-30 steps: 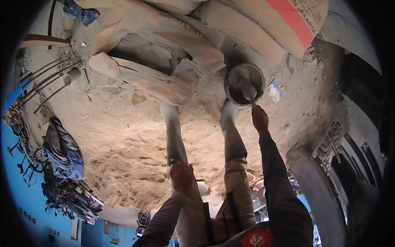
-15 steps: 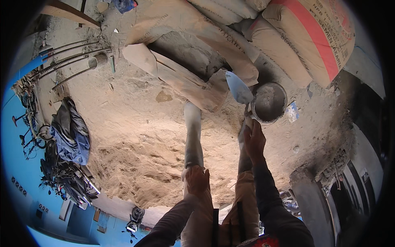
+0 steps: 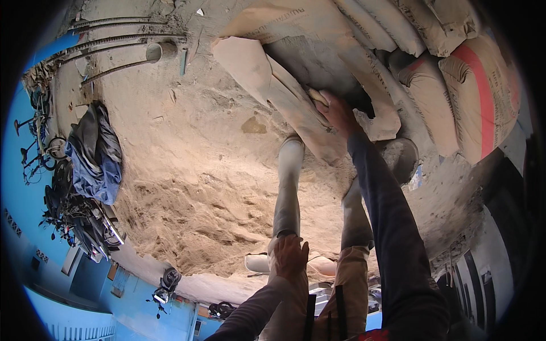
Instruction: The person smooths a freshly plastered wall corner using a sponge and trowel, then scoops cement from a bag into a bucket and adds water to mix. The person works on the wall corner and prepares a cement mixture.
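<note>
My right hand (image 3: 335, 111) is inside the torn-open paper sack (image 3: 301, 131), closed on a trowel handle (image 3: 317, 96); the blade is hidden within the sack, which holds grey powder (image 3: 293, 54). The dark round bucket (image 3: 406, 162) lies behind my right forearm, partly hidden by it. My left hand (image 3: 289, 256) rests on my left knee with its fingers apart. My legs, in pale boots (image 3: 289, 173), stand on sandy ground just below the sack.
Stacked cement sacks (image 3: 478, 102) fill the upper right. Steel bars (image 3: 119, 40) and a short pipe (image 3: 153, 52) lie upper left. A blue tarp (image 3: 94, 170), bicycles (image 3: 40, 148) and motorcycles (image 3: 85, 227) are along the left. A blue wall (image 3: 23, 250) borders the yard.
My right hand has lifted the trowel out of the bucket and moved up and left into the open sack. The view has shifted; my left hand stays on my knee.
</note>
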The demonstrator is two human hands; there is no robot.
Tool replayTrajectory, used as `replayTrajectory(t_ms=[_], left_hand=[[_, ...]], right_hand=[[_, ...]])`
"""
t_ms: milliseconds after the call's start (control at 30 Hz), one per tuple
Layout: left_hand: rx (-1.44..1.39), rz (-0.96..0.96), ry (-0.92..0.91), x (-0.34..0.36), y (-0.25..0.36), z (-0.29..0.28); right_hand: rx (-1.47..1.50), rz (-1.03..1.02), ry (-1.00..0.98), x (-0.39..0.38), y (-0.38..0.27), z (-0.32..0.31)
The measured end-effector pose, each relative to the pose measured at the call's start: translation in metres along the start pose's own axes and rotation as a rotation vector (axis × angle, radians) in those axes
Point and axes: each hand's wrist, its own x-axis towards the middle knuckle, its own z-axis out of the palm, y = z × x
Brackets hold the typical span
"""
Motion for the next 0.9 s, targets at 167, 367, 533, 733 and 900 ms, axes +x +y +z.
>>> replayTrajectory(t_ms=[167, 367, 533, 733, 900], left_hand=[[-0.059, 0.024, -0.017, 0.002, 0.007, -0.002], [0.045, 0.027, 0.014, -0.003, 0.003, 0.008], [0.105, 0.018, -0.051, -0.005, 0.001, 0.017], [0.172, 0.03, -0.078, -0.009, 0.011, 0.024], [0.232, 0.03, -0.077, -0.013, 0.011, 0.031]], right_hand=[[0.119, -0.027, 0.016, 0.025, 0.026, 0.002], [0.147, 0.044, 0.088, -0.028, 0.003, -0.027], [0.312, 0.081, 0.169, -0.107, 0.001, -0.068], [0.401, 0.396, 0.267, -0.293, 0.023, -0.097], [0.314, 0.704, 0.344, -0.399, 0.091, -0.095]])
